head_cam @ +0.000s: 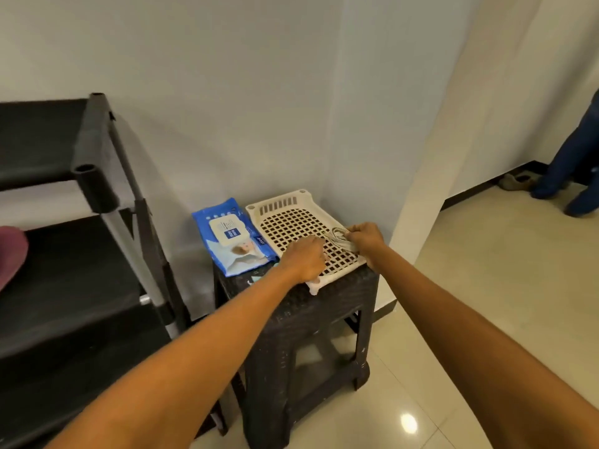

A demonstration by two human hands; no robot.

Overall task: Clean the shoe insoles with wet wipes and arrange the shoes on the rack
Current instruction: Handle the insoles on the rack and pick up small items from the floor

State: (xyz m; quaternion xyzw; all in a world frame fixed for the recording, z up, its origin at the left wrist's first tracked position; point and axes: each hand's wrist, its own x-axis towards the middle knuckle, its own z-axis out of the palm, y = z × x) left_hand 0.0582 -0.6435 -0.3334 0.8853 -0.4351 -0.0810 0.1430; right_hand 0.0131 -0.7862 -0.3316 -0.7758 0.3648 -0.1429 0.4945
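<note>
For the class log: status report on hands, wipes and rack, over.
Left hand and right hand over the white tray, right pinching a crumpled wipe. Wipes pack shut beside it. Rack left, unobstructed.

Wipes pack (234,237): I see a blue soft pack with a white flip lid, lid closed, lying flat on the left part of the dark stool top, just beside the cream tray.

Insole (340,238): I make out a pale, thin piece pinched in my right hand (365,239), held over the tray's right side; its shape is too small for me to tell clearly.

Wipe (313,283): a white scrap shows under my left hand (304,259), at the tray's near edge.

Shoe rack (81,196): black, tiered, standing left of the stool against the wall; a maroon shoe (11,254) lies on a middle shelf at the picture's left edge.
</note>
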